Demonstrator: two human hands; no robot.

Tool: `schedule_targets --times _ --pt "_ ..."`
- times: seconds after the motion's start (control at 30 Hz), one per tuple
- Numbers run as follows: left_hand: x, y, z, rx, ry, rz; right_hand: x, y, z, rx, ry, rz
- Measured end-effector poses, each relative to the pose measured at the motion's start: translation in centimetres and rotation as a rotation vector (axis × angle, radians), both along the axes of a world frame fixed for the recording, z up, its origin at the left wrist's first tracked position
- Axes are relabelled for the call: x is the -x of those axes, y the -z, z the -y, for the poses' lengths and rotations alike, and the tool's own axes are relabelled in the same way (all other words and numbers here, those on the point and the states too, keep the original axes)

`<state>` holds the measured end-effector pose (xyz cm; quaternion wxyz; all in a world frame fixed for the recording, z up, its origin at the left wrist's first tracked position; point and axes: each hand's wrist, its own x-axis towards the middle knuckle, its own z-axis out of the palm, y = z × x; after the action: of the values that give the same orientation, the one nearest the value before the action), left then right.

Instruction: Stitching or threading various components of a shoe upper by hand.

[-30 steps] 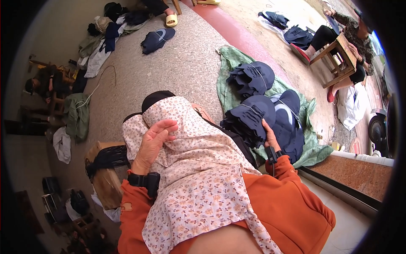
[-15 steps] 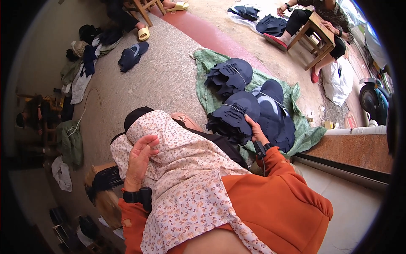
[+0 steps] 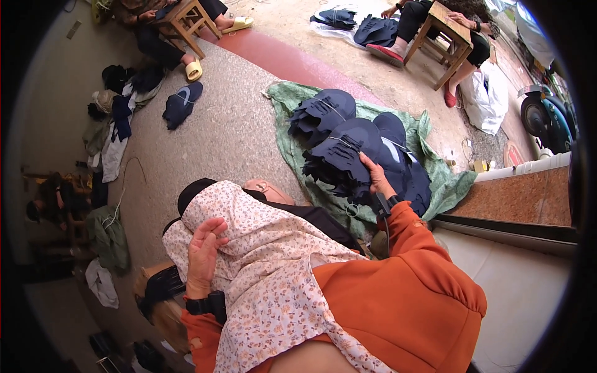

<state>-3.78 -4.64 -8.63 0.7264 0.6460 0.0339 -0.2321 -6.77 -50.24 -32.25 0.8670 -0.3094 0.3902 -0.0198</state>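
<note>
My right hand (image 3: 375, 174) grips the jagged edge of a tied bundle of dark navy cut pieces (image 3: 346, 149), thumb on top and the other fingers hidden behind. The bundle has one rounded end and a pale string around it, and it is tilted over the other bundles. Behind it lies a similar tied bundle (image 3: 326, 114); to its right are more navy pieces (image 3: 413, 180) with a light curved patch. All are on a green woven sheet (image 3: 451, 186). Over the floral apron (image 3: 267, 248) on my lap, my left hand (image 3: 204, 252) is open and empty, its fingers loosely bent.
Another navy bundle (image 3: 182, 105) lies on the floor at the left. Two people sit far off, by wooden stools (image 3: 440, 40). Clothes (image 3: 118, 118) are heaped along the left wall. A low brown ledge (image 3: 528, 199) and a scooter (image 3: 544, 118) stand at the right.
The bundle in my right hand has risen and tilted, now covering more of the pieces beside it. My left hand stays over my lap. The whole view has shifted slightly.
</note>
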Motion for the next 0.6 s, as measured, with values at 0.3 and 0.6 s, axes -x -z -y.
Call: schedule_targets --times 0.3,0.6 --pt "0.1 0.2 -0.1 -0.014 -0.003 0.011 0.2 -1.1 -1.4 -0.054 -0.041 0.035" --pt "0.1 0.0 0.1 -0.031 0.001 0.005 0.7 1.2 -3.5 0.083 -0.229 -0.031"
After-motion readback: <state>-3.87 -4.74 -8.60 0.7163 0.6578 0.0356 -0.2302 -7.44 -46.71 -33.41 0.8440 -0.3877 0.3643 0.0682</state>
